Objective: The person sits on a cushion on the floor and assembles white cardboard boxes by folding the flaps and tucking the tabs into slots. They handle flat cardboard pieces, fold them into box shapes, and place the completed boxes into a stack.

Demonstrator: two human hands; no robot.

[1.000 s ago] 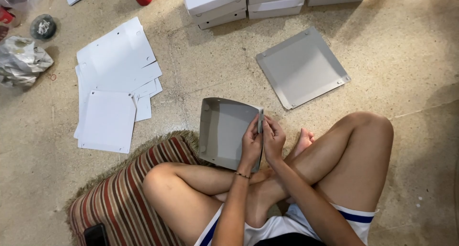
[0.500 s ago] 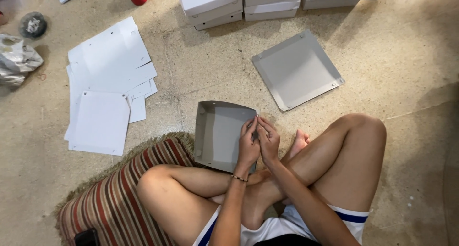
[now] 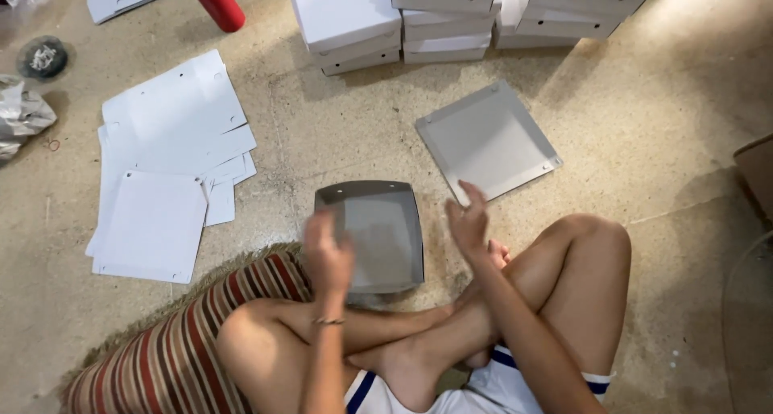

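A grey folded cardboard tray [image 3: 382,241] with raised sides lies on the floor in front of my crossed legs. My left hand [image 3: 326,253] is blurred and sits over the tray's left edge; its grip is unclear. My right hand [image 3: 469,221] hovers just right of the tray, fingers spread, holding nothing. A second grey tray [image 3: 487,140] lies flat on the floor beyond my right hand.
Several white flat card sheets [image 3: 161,164] are piled at the left. White boxes [image 3: 346,19] are stacked along the top. A red cylinder [image 3: 213,2], a crumpled bag [image 3: 20,116] and a striped cushion [image 3: 177,341] under my left leg are also here.
Both hands were together on the tray's right edge. They have since moved apart, the left to the tray's left edge and the right off to the side. The tray now lies flatter.
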